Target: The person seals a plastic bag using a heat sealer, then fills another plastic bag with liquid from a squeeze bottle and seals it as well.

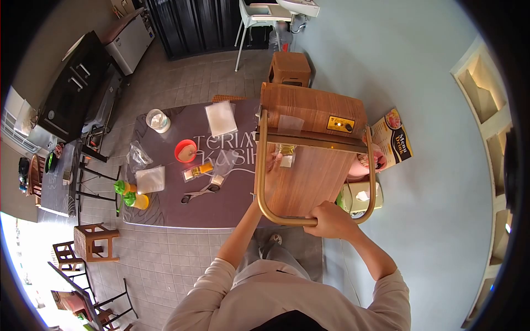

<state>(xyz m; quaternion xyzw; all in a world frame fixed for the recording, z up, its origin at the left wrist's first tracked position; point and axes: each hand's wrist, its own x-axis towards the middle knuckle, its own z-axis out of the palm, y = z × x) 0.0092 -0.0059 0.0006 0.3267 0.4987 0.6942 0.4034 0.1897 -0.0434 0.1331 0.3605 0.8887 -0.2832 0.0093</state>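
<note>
A wood-patterned heat sealer (312, 182) stands at the table's right end, with a gold-coloured bar handle (260, 182) framing its top. My right hand (329, 219) is wrapped round the front of that handle. Beneath the frame, my left hand (274, 160) is at a small clear plastic packet (286, 156) with yellow contents, lying at the sealing strip; the handle's left side partly hides this hand. A control panel (341, 124) with a knob is on the sealer's rear part. Left of it lie scissors (200, 193) and another filled packet (199, 171).
On the dark table (171, 209) are a red bowl (186, 150), a clear tub (158, 121), plastic bags (150, 179) and green-capped bottles (136, 200). A menu board (392, 138) and tissue box (361, 197) are by the right wall. A brown stool (290, 69) stands behind.
</note>
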